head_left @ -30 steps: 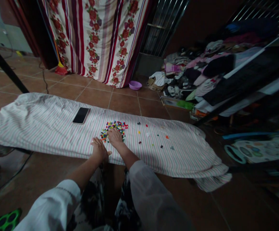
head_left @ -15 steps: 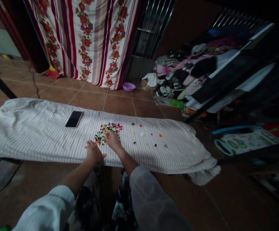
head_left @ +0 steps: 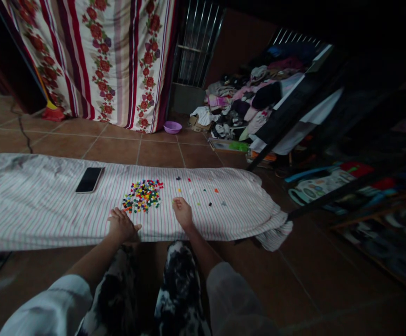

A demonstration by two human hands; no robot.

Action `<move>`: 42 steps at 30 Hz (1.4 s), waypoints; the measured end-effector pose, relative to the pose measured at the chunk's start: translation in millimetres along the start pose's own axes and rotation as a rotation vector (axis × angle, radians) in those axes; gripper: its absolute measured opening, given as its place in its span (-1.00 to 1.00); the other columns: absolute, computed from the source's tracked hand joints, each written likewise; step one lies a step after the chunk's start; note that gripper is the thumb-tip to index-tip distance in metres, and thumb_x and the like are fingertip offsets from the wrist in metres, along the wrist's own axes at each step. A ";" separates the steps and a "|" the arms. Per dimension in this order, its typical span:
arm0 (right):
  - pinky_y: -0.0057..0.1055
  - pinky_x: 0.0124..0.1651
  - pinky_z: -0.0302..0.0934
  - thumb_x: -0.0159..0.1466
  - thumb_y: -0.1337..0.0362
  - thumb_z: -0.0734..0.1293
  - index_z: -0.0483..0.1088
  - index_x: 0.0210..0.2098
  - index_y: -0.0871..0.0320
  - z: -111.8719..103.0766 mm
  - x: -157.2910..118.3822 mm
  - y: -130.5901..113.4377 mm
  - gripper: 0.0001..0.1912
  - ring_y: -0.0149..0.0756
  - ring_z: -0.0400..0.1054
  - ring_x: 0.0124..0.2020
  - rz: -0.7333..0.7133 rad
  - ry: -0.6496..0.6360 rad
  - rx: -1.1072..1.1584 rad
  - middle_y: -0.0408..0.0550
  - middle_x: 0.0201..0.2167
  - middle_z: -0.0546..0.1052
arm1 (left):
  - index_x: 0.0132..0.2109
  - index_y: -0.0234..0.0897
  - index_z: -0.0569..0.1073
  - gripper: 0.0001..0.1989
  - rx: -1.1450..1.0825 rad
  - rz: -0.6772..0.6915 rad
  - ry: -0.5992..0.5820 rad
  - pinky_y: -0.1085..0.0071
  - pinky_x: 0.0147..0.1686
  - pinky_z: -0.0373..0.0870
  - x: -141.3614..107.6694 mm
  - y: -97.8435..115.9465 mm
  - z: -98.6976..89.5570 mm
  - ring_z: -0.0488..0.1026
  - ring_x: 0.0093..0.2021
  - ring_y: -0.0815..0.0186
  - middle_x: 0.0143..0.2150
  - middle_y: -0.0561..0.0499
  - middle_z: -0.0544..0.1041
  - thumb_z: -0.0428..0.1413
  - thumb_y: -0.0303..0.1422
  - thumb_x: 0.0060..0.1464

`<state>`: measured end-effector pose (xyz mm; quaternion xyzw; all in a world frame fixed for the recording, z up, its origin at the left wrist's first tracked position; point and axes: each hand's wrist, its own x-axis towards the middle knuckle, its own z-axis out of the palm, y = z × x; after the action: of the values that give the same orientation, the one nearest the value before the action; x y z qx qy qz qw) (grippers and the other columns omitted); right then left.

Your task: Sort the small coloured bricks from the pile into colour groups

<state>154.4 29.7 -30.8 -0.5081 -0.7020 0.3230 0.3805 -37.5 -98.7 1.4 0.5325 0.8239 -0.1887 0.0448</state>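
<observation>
Through the head camera I count two hands, one phone (head_left: pixel 89 180), one pile of small pieces (head_left: pixel 143 196) and nine single pieces (head_left: pixel 191 191) that I can make out lying apart, to the right of the pile. The pile is too crowded for me to count (red, yellow, green, white, blue and orange all mingle there). The nine are one each of dark grey, red, yellow, white, dark green, orange, yellow-green, black and pale grey, in loose rows on the cloth-covered tabletop (head_left: pixel 59 212).

The left hand (head_left: pixel 121 226) lies on the cloth at the near edge of the pile, its fingers slightly spread and the thumb out; I can't see under the palm. The right hand (head_left: pixel 182 212) sits between the pile and the nine, its fingers drawn in toward the thumb. A tiny yellowish fleck shows at their tips, too small for me to tell whether they grip it.

The cloth is wrinkled fabric, white with thin pink and green stripes. The phone is a flat, dark-screened rectangle with a pale edge. Beyond, one curtain (head_left: pixel 119 60) carries red roses and stripes, with one round purple bowl (head_left: pixel 172 127) by its foot. Over on the right, the print on a mat (head_left: pixel 313 189) is too small to read.
</observation>
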 end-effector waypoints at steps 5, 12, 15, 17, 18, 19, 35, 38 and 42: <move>-0.36 -0.14 0.33 0.16 0.22 0.17 0.44 -0.29 0.11 -56.3 2.2 41.8 -0.76 -0.28 0.46 -0.31 0.019 0.211 -0.026 -0.07 -0.36 0.57 | 0.26 -0.86 0.04 -0.10 -0.026 -0.003 0.019 -0.11 0.04 0.17 2.9 -0.5 5.0 0.01 0.29 -0.47 0.28 -0.76 0.03 -0.14 0.02 0.15; -0.37 -0.12 0.28 0.16 0.31 0.14 0.50 -0.30 0.15 -95.4 5.4 66.9 -0.70 -0.25 0.41 -0.27 0.026 0.209 -0.303 -0.01 -0.35 0.56 | 0.26 -0.87 0.06 -0.10 -0.010 -0.004 0.024 -0.04 0.02 0.22 -2.2 -0.8 -2.6 0.06 0.28 -0.45 0.27 -0.75 0.06 -0.16 0.02 0.14; -0.40 -0.09 0.26 0.19 0.36 0.13 0.49 -0.22 0.16 -87.6 8.1 67.0 -0.67 -0.27 0.41 -0.23 0.020 0.173 -0.384 -0.01 -0.29 0.57 | 0.26 -0.87 0.06 -0.10 0.005 -0.004 0.021 -0.04 0.02 0.21 -3.8 -0.5 -6.2 0.06 0.28 -0.45 0.27 -0.74 0.06 -0.14 0.01 0.14; -0.41 -0.09 0.25 0.21 0.38 0.12 0.48 -0.15 0.18 -80.3 10.5 66.8 -0.65 -0.28 0.42 -0.24 0.041 0.152 -0.445 0.00 -0.27 0.57 | 0.26 -0.86 0.05 -0.11 0.019 -0.007 0.004 -0.03 0.03 0.21 -4.2 -0.4 -7.4 0.05 0.28 -0.44 0.27 -0.74 0.05 -0.15 0.00 0.15; -0.42 -0.08 0.25 0.21 0.39 0.12 0.46 -0.12 0.20 -77.2 11.8 66.9 -0.65 -0.28 0.42 -0.24 0.050 0.138 -0.477 0.01 -0.27 0.57 | 0.26 -0.86 0.05 -0.11 0.024 -0.008 -0.002 -0.02 0.03 0.21 -4.3 -0.5 -7.5 0.05 0.28 -0.44 0.28 -0.73 0.05 -0.16 0.01 0.15; -0.42 -0.07 0.24 0.21 0.40 0.13 0.45 -0.10 0.22 -74.7 13.1 67.0 -0.64 -0.28 0.42 -0.22 0.055 0.123 -0.507 0.02 -0.26 0.57 | 0.27 -0.86 0.05 -0.11 0.027 -0.008 -0.003 -0.02 0.03 0.22 -4.3 -0.6 -7.4 0.05 0.28 -0.43 0.28 -0.73 0.06 -0.16 0.01 0.16; -0.47 -0.12 0.22 0.25 0.37 0.23 0.47 -0.11 0.11 -72.3 16.9 69.7 -0.74 -0.32 0.38 -0.18 0.098 0.079 -0.591 -0.01 -0.18 0.49 | 0.26 -0.86 0.06 -0.12 0.064 0.008 -0.004 -0.01 0.02 0.23 -6.9 -0.2 -9.3 0.06 0.28 -0.43 0.27 -0.74 0.06 -0.19 0.01 0.17; -0.46 -0.11 0.22 0.27 0.36 0.21 0.45 -0.09 0.10 -71.1 12.7 70.3 -0.73 -0.32 0.37 -0.18 0.097 0.091 -0.591 -0.02 -0.15 0.48 | 0.26 -0.86 0.07 -0.12 0.032 0.007 0.015 -0.04 0.02 0.22 -4.6 -0.8 -6.0 0.07 0.27 -0.44 0.26 -0.75 0.07 -0.17 0.00 0.16; -0.44 -0.08 0.21 0.28 0.37 0.18 0.44 -0.06 0.12 -70.3 8.3 69.2 -0.70 -0.29 0.36 -0.15 0.075 0.101 -0.592 0.02 -0.14 0.48 | 0.25 -0.87 0.07 -0.10 -0.016 0.001 0.041 -0.08 0.02 0.21 -1.1 -2.0 0.4 0.07 0.27 -0.45 0.26 -0.75 0.08 -0.15 0.01 0.12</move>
<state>245.8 61.3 -51.9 -0.6377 -0.7267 0.0925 0.2381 -38.9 -100.6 1.9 0.5363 0.8258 -0.1713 0.0324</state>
